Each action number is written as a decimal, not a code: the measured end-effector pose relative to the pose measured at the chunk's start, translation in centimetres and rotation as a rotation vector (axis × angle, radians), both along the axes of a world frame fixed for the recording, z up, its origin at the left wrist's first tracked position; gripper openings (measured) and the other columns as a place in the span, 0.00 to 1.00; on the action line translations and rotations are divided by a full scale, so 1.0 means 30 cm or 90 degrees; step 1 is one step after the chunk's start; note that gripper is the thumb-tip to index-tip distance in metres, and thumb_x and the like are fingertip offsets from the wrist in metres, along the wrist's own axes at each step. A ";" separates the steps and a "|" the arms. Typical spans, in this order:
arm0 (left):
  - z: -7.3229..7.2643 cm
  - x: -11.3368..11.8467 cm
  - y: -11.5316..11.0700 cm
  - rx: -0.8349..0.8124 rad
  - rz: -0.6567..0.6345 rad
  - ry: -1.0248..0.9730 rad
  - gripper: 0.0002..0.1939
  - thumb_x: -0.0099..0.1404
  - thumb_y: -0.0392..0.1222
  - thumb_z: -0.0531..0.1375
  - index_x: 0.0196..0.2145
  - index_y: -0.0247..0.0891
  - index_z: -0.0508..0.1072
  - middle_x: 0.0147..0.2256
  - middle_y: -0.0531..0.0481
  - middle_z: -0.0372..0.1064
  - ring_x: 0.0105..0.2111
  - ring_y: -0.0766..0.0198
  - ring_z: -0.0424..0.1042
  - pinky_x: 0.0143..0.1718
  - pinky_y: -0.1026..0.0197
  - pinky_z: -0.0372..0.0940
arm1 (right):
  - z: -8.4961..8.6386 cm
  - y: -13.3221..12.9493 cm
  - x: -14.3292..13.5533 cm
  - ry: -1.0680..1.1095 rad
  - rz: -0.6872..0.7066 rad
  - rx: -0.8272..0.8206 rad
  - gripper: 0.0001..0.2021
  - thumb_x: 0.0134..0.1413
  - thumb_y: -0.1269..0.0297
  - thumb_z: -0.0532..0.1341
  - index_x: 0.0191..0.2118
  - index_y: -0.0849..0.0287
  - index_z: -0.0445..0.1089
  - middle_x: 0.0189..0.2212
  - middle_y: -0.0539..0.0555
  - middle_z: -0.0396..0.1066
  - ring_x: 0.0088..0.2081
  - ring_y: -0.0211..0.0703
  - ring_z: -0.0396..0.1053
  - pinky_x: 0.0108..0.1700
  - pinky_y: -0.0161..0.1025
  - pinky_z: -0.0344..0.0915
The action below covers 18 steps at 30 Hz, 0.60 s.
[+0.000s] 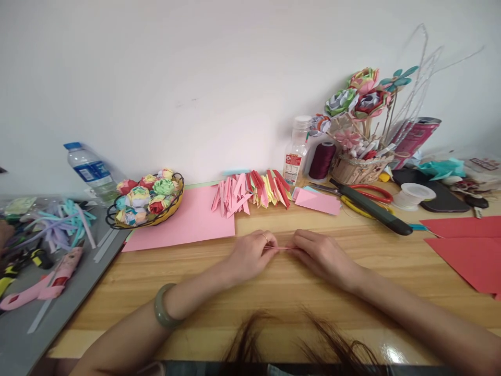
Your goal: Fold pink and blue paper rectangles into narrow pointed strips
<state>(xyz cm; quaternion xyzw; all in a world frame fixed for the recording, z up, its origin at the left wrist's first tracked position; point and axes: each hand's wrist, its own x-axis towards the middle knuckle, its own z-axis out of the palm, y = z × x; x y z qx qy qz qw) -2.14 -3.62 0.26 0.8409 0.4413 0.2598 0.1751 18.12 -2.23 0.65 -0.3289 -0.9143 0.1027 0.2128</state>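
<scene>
Between my two hands a thin pink strip of paper (285, 248) is seen edge-on, just above the wooden table (250, 326). My left hand (252, 253) pinches its left end between thumb and fingers; a ring is on one finger and a green bangle sits on the forearm. The right end is pinched by my right hand (323, 256). Beyond the hands stands a row of folded paper pieces (250, 192) in pink, red and yellow. Pink paper slips (318, 201) lie to the right of the row.
Pink sheet (195, 216) and basket of paper flowers (178, 201) back left; water bottle (92, 169) behind. Glue gun (58, 279) on the grey surface at left. Scissors (371, 206), thread spool (415, 196), flower pot (362, 166) and red sheets (469, 261) at right.
</scene>
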 end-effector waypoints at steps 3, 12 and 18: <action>-0.013 0.001 -0.005 0.090 -0.045 0.019 0.08 0.65 0.42 0.54 0.36 0.37 0.71 0.32 0.51 0.72 0.32 0.65 0.69 0.34 0.63 0.64 | -0.001 -0.016 -0.011 -0.025 0.016 0.069 0.13 0.62 0.66 0.47 0.31 0.60 0.66 0.26 0.54 0.68 0.26 0.38 0.64 0.28 0.34 0.57; -0.028 -0.009 -0.009 0.227 -0.060 0.055 0.13 0.68 0.43 0.50 0.36 0.38 0.74 0.30 0.52 0.75 0.28 0.66 0.72 0.31 0.64 0.66 | 0.033 -0.018 0.007 -0.045 0.074 0.000 0.13 0.61 0.70 0.46 0.37 0.60 0.68 0.27 0.55 0.71 0.26 0.39 0.66 0.28 0.34 0.59; -0.020 -0.019 -0.001 0.233 -0.068 0.055 0.14 0.67 0.44 0.51 0.30 0.37 0.72 0.26 0.52 0.74 0.26 0.67 0.70 0.28 0.65 0.64 | 0.042 0.000 0.033 -0.012 0.097 -0.018 0.15 0.63 0.67 0.44 0.39 0.61 0.68 0.29 0.56 0.72 0.29 0.39 0.68 0.30 0.34 0.61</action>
